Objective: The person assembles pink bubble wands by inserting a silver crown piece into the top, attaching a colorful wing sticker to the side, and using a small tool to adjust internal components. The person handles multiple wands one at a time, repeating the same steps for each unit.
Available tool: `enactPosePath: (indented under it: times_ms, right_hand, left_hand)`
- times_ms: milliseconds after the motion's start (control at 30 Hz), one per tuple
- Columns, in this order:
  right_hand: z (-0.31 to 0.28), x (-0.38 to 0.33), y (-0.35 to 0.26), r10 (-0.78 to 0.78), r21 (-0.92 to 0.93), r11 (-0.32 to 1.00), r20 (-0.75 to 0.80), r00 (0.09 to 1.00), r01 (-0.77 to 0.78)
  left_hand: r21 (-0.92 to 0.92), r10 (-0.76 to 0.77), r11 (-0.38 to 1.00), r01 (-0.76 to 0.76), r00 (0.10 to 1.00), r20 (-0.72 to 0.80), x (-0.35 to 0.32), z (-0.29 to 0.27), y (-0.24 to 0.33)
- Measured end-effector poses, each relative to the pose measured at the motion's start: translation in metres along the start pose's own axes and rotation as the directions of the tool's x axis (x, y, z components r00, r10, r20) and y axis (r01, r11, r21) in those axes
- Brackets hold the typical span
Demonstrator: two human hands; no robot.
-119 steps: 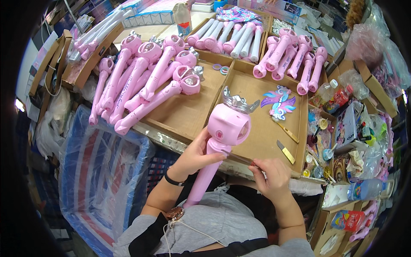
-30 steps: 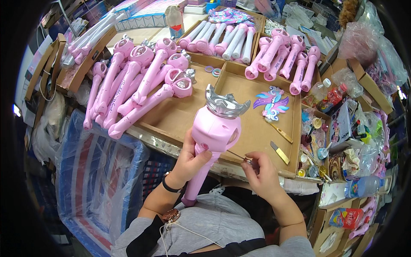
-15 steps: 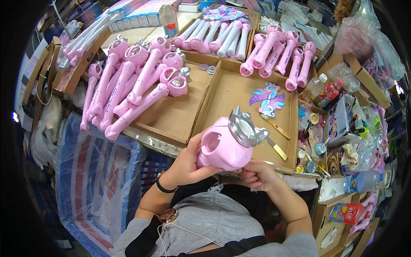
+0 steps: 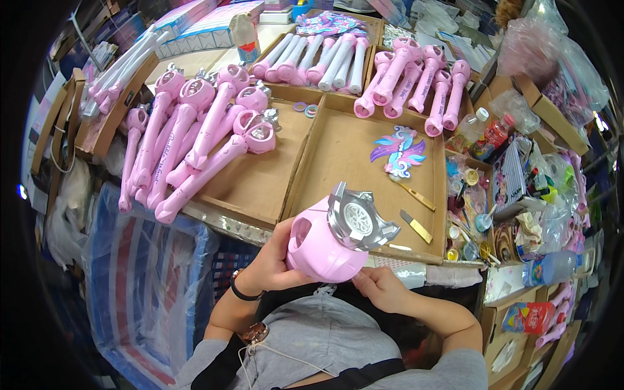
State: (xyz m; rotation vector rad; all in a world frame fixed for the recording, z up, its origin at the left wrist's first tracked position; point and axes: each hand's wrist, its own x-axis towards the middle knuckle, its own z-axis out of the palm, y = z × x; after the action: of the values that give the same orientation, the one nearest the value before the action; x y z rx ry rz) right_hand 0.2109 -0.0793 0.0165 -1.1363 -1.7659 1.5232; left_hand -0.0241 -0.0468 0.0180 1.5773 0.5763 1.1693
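A pink toy wand (image 4: 328, 250) is held up in front of me, its round hollow head and silver crown (image 4: 359, 220) facing upward. My left hand (image 4: 268, 263) wraps round the left side of the head, beside the oval opening. The wand's handle is hidden behind the head. At the lower right edge of the head, my right hand (image 4: 383, 287) has its fingers closed in a pinch; their tips are partly covered, so what lies between them cannot be made out.
Finished-looking pink wands (image 4: 188, 130) are piled at left on a cardboard tray (image 4: 260, 188). The right tray (image 4: 338, 146) holds a winged purple-blue ornament (image 4: 400, 153), yellow tweezers (image 4: 416, 195) and a yellow-handled knife (image 4: 417, 227). Paint pots (image 4: 469, 250) and bottles (image 4: 481, 127) crowd the right; a plastic-lined crate (image 4: 146, 279) stands lower left.
The wand has shifted slightly left and down, and its head has turned so the silver disc inside the crown shows more fully. My right hand has moved slightly lower with it.
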Motion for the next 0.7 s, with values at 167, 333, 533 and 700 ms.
enactPosePath:
  times_ms: [167, 333, 533, 700]
  right_hand:
    - [0.002, -0.005, 0.006, 0.306, 0.561, 0.676, 0.376, 0.875, -0.477]
    - [0.004, -0.009, 0.018, 0.140, 0.705, 0.147, 0.680, 0.720, -0.694]
    - [0.017, -0.009, 0.032, -0.124, 0.685, -0.161, 0.700, 0.703, -0.711]
    - [0.021, -0.009, 0.027, 0.281, 0.338, 0.902, 0.013, 0.960, -0.269]
  left_hand:
    - [-0.020, -0.036, 0.999, 0.038, 0.997, 0.063, -0.003, -0.005, -0.004]
    - [-0.022, -0.012, 1.000, 0.015, 0.995, 0.098, -0.005, -0.009, -0.012]
    - [0.048, -0.100, 0.995, 0.093, 0.977, 0.191, -0.002, -0.012, -0.013]
    - [-0.050, -0.279, 0.958, 0.281, 0.959, 0.038, 0.001, -0.001, -0.009]
